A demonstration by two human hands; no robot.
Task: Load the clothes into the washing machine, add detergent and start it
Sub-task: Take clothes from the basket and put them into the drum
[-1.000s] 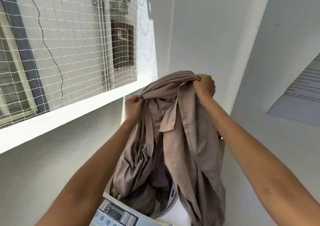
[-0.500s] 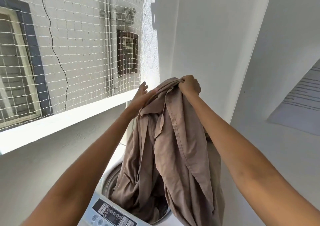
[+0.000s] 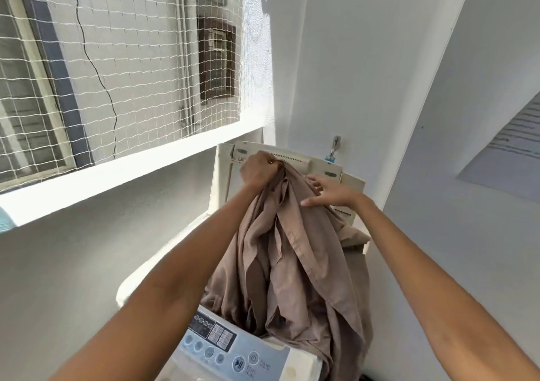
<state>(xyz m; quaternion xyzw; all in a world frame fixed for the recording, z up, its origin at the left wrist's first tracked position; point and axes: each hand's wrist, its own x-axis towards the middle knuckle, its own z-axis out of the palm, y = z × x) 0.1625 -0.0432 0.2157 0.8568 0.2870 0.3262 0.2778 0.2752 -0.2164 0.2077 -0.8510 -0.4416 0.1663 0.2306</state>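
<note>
A large beige cloth hangs bunched over the open top of a white top-loading washing machine. Its lower folds reach into the tub, and part drapes over the right rim. My left hand is fisted around the cloth's top, up in front of the raised lid. My right hand rests on the cloth just below and to the right, with its fingers spread. The machine's control panel, with round buttons, sits at the near edge. No detergent is in view.
A white ledge with netting above it runs along the left. White walls close in behind and to the right of the machine. A tap sticks out of the wall behind the lid.
The cloth has come down lower over the tub. My left hand has closed on its top, and my right hand has let go and now lies flat on it. The lid and panel have come into view.
</note>
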